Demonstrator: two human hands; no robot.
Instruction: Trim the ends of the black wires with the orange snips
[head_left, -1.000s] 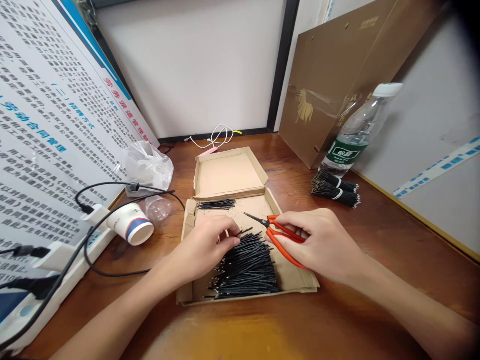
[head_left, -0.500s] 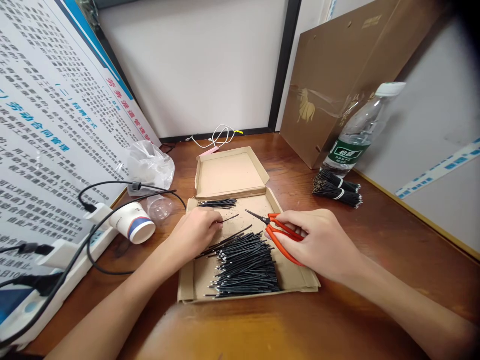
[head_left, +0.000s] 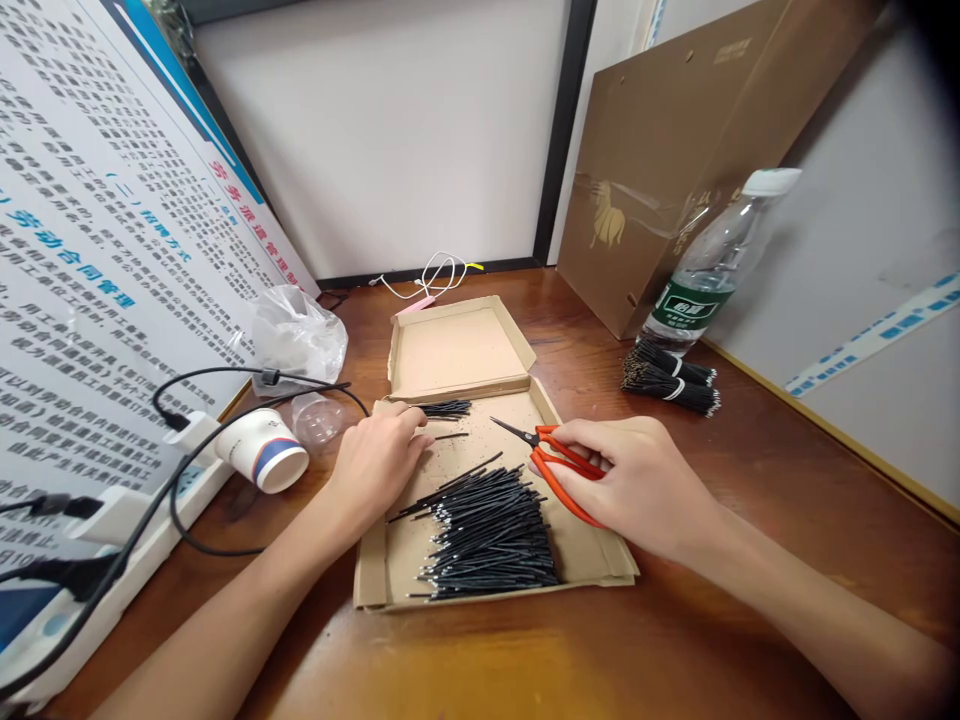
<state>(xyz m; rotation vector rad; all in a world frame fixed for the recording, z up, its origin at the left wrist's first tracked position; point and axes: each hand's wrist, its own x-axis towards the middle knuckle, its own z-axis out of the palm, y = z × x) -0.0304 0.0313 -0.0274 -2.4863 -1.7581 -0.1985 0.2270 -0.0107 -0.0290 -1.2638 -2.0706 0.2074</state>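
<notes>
My left hand (head_left: 381,455) is closed over the left side of an open cardboard box (head_left: 591,560). One thin black wire (head_left: 453,435) sticks out to the right from its fingertips. Just behind these fingers lies a small bunch of black wires (head_left: 448,409). My right hand (head_left: 637,480) grips scissors (head_left: 551,438) by their orange handles, the narrow blades pointing left and looking closed. The blade tips are apart from the wire. Below both hands, a large pile of black wires (head_left: 491,535) with pale ends fills the near part of the box.
Two tied wire bundles (head_left: 667,377) lie beside a water bottle (head_left: 697,275) on the right. A tipped paper cup (head_left: 262,450), a plastic bag (head_left: 296,335) and a power strip (head_left: 142,535) with cables are at the left. Behind stands a brown carton (head_left: 660,160).
My left hand has shifted slightly left and pulled the wire away from the scissors. The view has moved a little; my right hand keeps its hold.
</notes>
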